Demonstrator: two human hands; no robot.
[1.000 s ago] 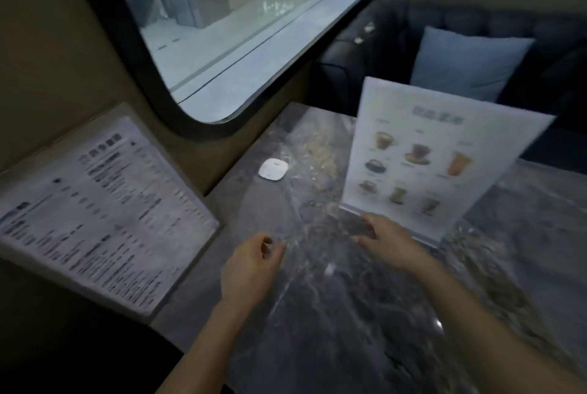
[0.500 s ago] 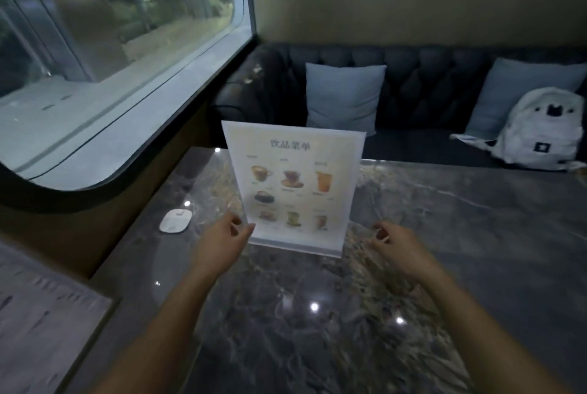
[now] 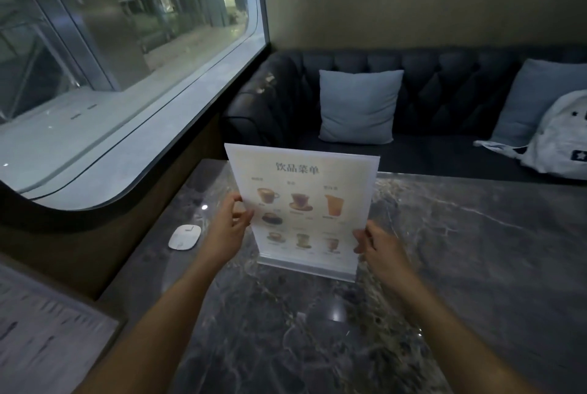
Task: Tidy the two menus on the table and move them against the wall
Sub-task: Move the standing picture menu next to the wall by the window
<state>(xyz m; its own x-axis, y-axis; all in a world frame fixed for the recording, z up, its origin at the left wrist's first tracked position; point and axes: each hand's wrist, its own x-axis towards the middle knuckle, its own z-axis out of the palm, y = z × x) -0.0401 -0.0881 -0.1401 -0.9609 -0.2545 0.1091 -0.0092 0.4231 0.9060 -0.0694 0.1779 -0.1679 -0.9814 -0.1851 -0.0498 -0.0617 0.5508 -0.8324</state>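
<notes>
- A second menu (image 3: pixel 47 339) with lines of dark print sits closest, at the bottom left corner. It lies over by the wall under the window, off the left edge of the table. Its print is too blurry to read.
- The dark marble table (image 3: pixel 460 266) fills the lower part of the view, and two bare arms reach out over it.
- The left hand (image 3: pixel 226 231) is closed on the left edge of the drink menu (image 3: pixel 301 206), with the thumb on the front and the fingers curled behind.
- The right hand (image 3: pixel 379 249) pinches the right edge of the same menu, low down near its bottom corner.
- The drink menu stands upright in a clear stand near the middle of the table. Its base looks to be on the table top. It shows pictures of cups and glasses.
- A small white oval thing (image 3: pixel 185 236) lies flat on the table, just left of the left hand.
- Farther back is a dark sofa (image 3: pixel 444 101) with a grey cushion (image 3: pixel 359 106).
- A white bag (image 3: pixel 559 139) rests on the sofa at the right.
- A big window (image 3: pixel 111 60) runs along the left side.
</notes>
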